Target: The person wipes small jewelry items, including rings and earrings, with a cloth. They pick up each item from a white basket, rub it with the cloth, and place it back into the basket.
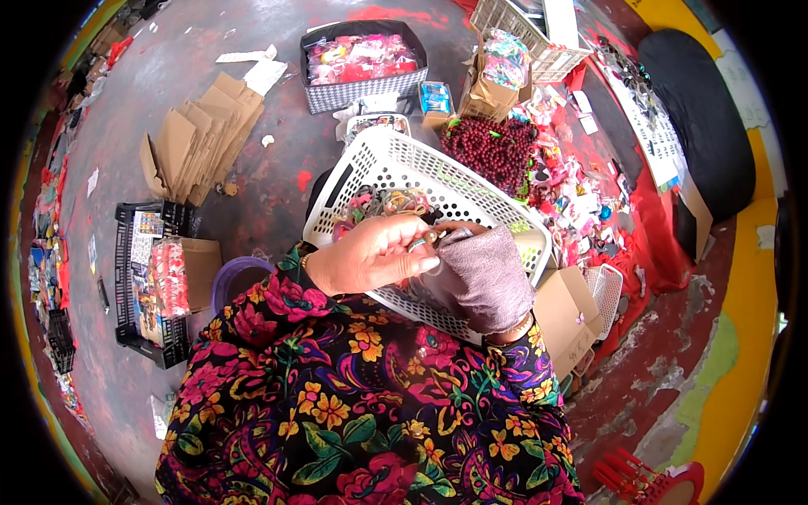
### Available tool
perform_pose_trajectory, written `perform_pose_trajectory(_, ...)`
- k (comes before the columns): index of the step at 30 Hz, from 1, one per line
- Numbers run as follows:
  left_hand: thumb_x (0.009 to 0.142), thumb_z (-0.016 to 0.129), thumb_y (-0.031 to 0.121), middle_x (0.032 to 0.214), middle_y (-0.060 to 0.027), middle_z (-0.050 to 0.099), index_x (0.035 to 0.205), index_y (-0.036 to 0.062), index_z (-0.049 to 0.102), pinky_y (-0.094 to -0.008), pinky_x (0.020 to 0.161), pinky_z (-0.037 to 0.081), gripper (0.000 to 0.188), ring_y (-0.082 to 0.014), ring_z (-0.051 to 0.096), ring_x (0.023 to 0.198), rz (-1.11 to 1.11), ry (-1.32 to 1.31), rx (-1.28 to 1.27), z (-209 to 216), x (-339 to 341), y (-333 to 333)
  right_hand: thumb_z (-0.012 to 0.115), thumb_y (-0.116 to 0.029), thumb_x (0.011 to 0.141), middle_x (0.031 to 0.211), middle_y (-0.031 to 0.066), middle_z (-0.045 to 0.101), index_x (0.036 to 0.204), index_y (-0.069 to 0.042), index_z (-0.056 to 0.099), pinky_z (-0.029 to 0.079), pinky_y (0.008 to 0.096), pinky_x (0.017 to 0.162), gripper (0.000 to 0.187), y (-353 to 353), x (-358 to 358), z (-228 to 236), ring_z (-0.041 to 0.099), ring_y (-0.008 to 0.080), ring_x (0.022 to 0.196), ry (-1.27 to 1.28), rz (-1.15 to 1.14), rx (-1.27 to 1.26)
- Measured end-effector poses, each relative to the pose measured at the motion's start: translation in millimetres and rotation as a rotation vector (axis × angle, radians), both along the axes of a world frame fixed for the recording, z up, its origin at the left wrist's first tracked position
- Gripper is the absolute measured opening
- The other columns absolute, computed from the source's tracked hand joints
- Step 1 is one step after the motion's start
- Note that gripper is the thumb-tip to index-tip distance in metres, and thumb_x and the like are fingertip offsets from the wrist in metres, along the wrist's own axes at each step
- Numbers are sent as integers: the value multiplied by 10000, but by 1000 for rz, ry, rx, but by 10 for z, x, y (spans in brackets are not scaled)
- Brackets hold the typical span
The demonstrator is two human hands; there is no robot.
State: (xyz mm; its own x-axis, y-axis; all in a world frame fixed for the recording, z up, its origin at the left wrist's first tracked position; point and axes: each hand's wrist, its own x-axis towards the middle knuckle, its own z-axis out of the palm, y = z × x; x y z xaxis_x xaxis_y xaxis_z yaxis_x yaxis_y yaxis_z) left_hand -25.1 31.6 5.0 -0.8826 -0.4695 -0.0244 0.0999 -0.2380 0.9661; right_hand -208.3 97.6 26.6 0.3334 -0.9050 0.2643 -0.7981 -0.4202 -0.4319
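Observation:
My left hand (370, 254) is closed in a pinch, thumb against forefinger, on a small shiny trinket (427, 239) with gold and teal tones. Its exact kind is too small to make out. Greyish-purple cloth (488, 273) is drawn over my right hand (459, 226) down to the wrist, where a bangle shows. A few bent right fingertips show at the cloth's upper edge, meeting the left ones at the trinket. Both hands are above a white perforated plastic basket (341, 195), which holds a jumble of cords and small coloured accessories (391, 202).
Dark red beads (492, 151) and scattered trinkets (581, 198) lie to the right. Farther off stands a checked bin (370, 94) of pink packets. Folded cardboard (202, 135), a black crate (126, 278) and a purple bucket (225, 282) are leftward; an open carton (568, 316) sits close right.

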Motion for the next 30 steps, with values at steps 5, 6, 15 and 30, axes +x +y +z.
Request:
perform_pose_trajectory(5, 899, 552, 102, 790, 6, 566, 1059, -9, 493, -186, 608, 430, 203, -31, 503, 674, 91, -93, 84, -15, -40, -6, 598, -126, 694, 727, 115, 576, 697, -66, 585, 425, 385, 512, 61, 30, -51, -74, 571, 281, 620, -70, 25, -43)
perform_pose_trajectory(6, 903, 538, 89, 787, 10, 562, 1043, -14, 502, -188, 596, 427, 177, -29, 500, 659, 93, -123, 39, -40, -30, -18, 598, -130, 691, 718, 114, 571, 711, -64, 583, 423, 386, 514, 70, 30, -41, -74, 568, 284, 619, -43, 0, -14)
perform_pose_trajectory(15, 884, 550, 43, 743, 25, 541, 933, 1, 532, -187, 554, 418, 67, -24, 492, 613, 172, -156, -218, -75, -44, 13, 615, -142, 690, 701, 92, 554, 849, -55, 581, 434, 374, 550, 185, 29, -78, -147, 567, 278, 655, 87, 58, -106)
perform_pose_trajectory(30, 803, 613, 76, 622, -81, 558, 843, 4, 596, -284, 491, 401, 84, -142, 546, 529, 205, -187, -740, -105, -3, -9, 686, -173, 701, 820, 62, 638, 825, -77, 653, 475, 287, 609, 161, 84, 50, -103, 616, 204, 690, -515, -235, 378)
